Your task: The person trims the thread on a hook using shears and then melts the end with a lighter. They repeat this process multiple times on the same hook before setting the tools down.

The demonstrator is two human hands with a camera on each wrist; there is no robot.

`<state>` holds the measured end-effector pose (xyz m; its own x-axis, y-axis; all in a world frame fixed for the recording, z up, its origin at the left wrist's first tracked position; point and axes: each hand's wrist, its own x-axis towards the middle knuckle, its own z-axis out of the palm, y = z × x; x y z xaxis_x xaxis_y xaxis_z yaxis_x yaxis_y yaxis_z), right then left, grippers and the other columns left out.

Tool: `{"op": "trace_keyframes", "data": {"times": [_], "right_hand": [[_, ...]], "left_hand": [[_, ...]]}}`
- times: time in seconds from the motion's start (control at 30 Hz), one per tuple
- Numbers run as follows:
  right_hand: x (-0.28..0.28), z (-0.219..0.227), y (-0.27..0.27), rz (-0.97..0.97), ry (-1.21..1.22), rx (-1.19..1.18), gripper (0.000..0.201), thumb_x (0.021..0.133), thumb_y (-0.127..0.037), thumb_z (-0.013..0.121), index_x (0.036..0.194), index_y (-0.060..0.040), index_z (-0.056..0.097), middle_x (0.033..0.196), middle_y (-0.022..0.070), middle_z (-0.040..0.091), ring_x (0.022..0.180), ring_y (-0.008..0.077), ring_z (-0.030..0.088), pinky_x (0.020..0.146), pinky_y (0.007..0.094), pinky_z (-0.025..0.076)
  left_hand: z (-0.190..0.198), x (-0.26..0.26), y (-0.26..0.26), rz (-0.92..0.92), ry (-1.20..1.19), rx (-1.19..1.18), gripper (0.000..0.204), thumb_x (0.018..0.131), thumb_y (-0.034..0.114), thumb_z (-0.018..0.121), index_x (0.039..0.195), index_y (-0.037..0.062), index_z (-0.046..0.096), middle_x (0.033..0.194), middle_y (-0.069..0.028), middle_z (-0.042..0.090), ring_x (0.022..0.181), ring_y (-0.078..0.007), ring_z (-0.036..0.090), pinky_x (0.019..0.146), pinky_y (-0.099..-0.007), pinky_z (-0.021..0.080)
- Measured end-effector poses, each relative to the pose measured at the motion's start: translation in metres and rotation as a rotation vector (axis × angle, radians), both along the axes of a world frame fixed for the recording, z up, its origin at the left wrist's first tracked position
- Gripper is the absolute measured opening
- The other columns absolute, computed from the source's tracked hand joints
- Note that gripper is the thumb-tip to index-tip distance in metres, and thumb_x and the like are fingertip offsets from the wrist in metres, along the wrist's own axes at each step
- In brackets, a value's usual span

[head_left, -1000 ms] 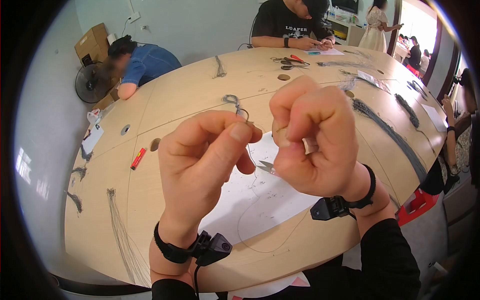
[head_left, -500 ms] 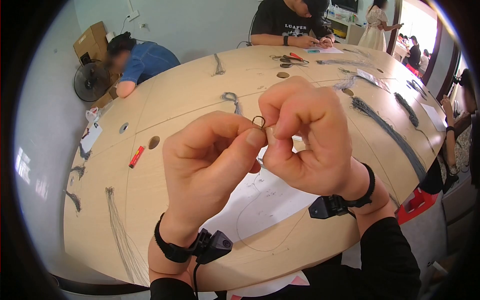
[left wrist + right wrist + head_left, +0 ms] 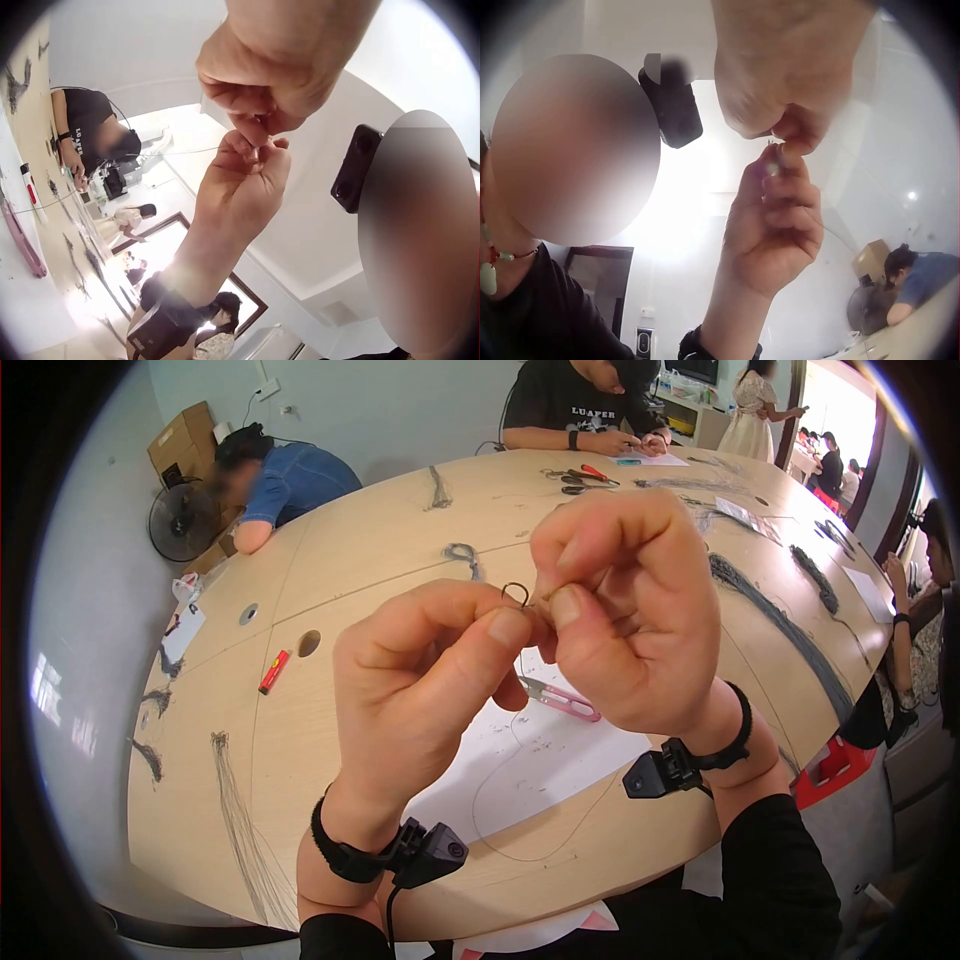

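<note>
In the head view, my left hand (image 3: 430, 670) pinches a small dark curved hook (image 3: 515, 593) between thumb and forefinger, its bend standing up above the fingertips. Close against it, my right hand (image 3: 635, 615) has thumb and forefinger pinched together beside the hook; what lies between them is too small to tell. A thin thread (image 3: 476, 800) hangs below the hands and loops over the white paper (image 3: 530, 770) and table. Pink-handled snips (image 3: 565, 702) lie on the paper under the hands.
A red marker (image 3: 273, 672) and thread strands (image 3: 235, 820) lie at the left. A looped bundle (image 3: 461, 557) is beyond my hands, pliers (image 3: 590, 477) farther off. A long dark bundle (image 3: 780, 630) lies at the right. Two people sit across the table.
The right hand came left to meet the left hand, then shifted slightly up and right, its thumb now extended over the forefinger. The pink snips are more exposed. The left hand moved slightly right.
</note>
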<state>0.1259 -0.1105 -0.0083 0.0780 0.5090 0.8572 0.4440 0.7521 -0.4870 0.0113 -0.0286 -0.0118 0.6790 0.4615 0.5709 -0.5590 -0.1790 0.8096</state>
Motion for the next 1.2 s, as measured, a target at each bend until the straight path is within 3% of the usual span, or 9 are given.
{"op": "trace_keyframes", "data": {"times": [0.13, 0.23, 0.47, 0.67, 0.73, 0.83, 0.9, 0.93, 1.2], "right_hand": [[0.003, 0.003, -0.004, -0.046, -0.052, -0.006, 0.026, 0.072, 0.01, 0.037, 0.095, 0.0006, 0.031, 0.087, 0.0112, 0.041, 0.066, 0.0069, 0.043, 0.054, 0.0188, 0.042], [0.003, 0.003, -0.005, -0.046, -0.105, -0.033, 0.029, 0.071, 0.011, 0.037, 0.097, 0.0007, 0.031, 0.089, 0.0122, 0.042, 0.068, 0.0075, 0.044, 0.058, 0.019, 0.041], [0.001, -0.001, -0.002, -0.125, -0.165, -0.046, 0.03, 0.068, 0.014, 0.036, 0.094, -0.0006, 0.031, 0.084, 0.0104, 0.041, 0.069, 0.0087, 0.041, 0.061, 0.0195, 0.038], [0.002, 0.001, -0.002, -0.041, -0.083, -0.048, 0.027, 0.069, 0.012, 0.034, 0.092, -0.0014, 0.031, 0.082, 0.0095, 0.04, 0.067, 0.0076, 0.039, 0.059, 0.0187, 0.037], [0.0, 0.003, -0.003, 0.017, 0.042, -0.102, 0.025, 0.071, 0.01, 0.035, 0.093, -0.0008, 0.032, 0.083, 0.009, 0.04, 0.067, 0.0066, 0.04, 0.056, 0.018, 0.038], [0.0, 0.001, -0.001, -0.001, 0.042, -0.079, 0.023, 0.072, 0.009, 0.036, 0.093, -0.0004, 0.034, 0.085, 0.0082, 0.041, 0.065, 0.006, 0.041, 0.054, 0.0171, 0.039], [0.0, 0.0, 0.0, -0.011, 0.058, -0.04, 0.021, 0.072, 0.008, 0.039, 0.092, 0.0008, 0.038, 0.084, 0.0071, 0.043, 0.068, 0.0064, 0.045, 0.057, 0.0177, 0.041], [-0.001, -0.001, 0.002, -0.038, 0.078, -0.004, 0.02, 0.072, 0.007, 0.042, 0.091, 0.002, 0.041, 0.083, 0.006, 0.044, 0.071, 0.0069, 0.048, 0.061, 0.0183, 0.042], [-0.006, -0.002, 0.007, -0.142, 0.013, -0.037, 0.02, 0.072, 0.009, 0.04, 0.091, 0.0024, 0.041, 0.086, 0.0073, 0.043, 0.074, 0.0092, 0.046, 0.065, 0.0202, 0.042]], "left_hand": [[0.001, -0.002, 0.002, 0.009, 0.008, 0.001, 0.01, 0.078, 0.007, 0.05, 0.083, 0.0006, 0.054, 0.068, -0.0076, 0.056, 0.046, -0.0084, 0.05, 0.038, -0.017, 0.039], [0.003, -0.004, 0.002, -0.033, 0.019, -0.074, 0.007, 0.075, 0.003, 0.053, 0.079, -0.0029, 0.055, 0.07, -0.0087, 0.058, 0.053, -0.0085, 0.051, 0.047, -0.0185, 0.043], [0.0, -0.002, 0.004, -0.075, 0.011, -0.052, 0.007, 0.075, 0.002, 0.054, 0.08, -0.0036, 0.055, 0.07, -0.0074, 0.057, 0.055, -0.0081, 0.051, 0.047, -0.018, 0.044], [-0.001, -0.001, 0.004, -0.1, 0.029, -0.049, 0.007, 0.075, 0.001, 0.053, 0.08, -0.004, 0.055, 0.07, -0.0067, 0.057, 0.054, -0.008, 0.051, 0.048, -0.0175, 0.043], [-0.001, -0.001, 0.005, -0.105, 0.032, -0.048, 0.007, 0.075, 0.001, 0.053, 0.08, -0.0041, 0.055, 0.07, -0.0066, 0.057, 0.054, -0.008, 0.051, 0.048, -0.0173, 0.043], [-0.002, 0.004, 0.002, 0.011, 0.022, 0.015, 0.008, 0.076, 0.007, 0.052, 0.08, -0.0004, 0.055, 0.063, -0.0053, 0.055, 0.044, -0.0079, 0.048, 0.037, -0.017, 0.036], [0.0, 0.003, 0.003, 0.004, 0.04, -0.048, 0.009, 0.076, 0.007, 0.052, 0.08, -0.0003, 0.055, 0.065, -0.0067, 0.056, 0.045, -0.0085, 0.049, 0.038, -0.0168, 0.036], [0.001, -0.002, 0.006, -0.057, 0.086, -0.069, 0.008, 0.075, 0.004, 0.055, 0.08, -0.0024, 0.055, 0.068, -0.0049, 0.057, 0.054, -0.0055, 0.051, 0.046, -0.0166, 0.041], [0.003, -0.005, 0.017, -0.045, 0.071, -0.026, 0.009, 0.074, 0.005, 0.056, 0.078, -0.0026, 0.055, 0.072, -0.0071, 0.058, 0.054, -0.0086, 0.053, 0.047, -0.0184, 0.044]]}}
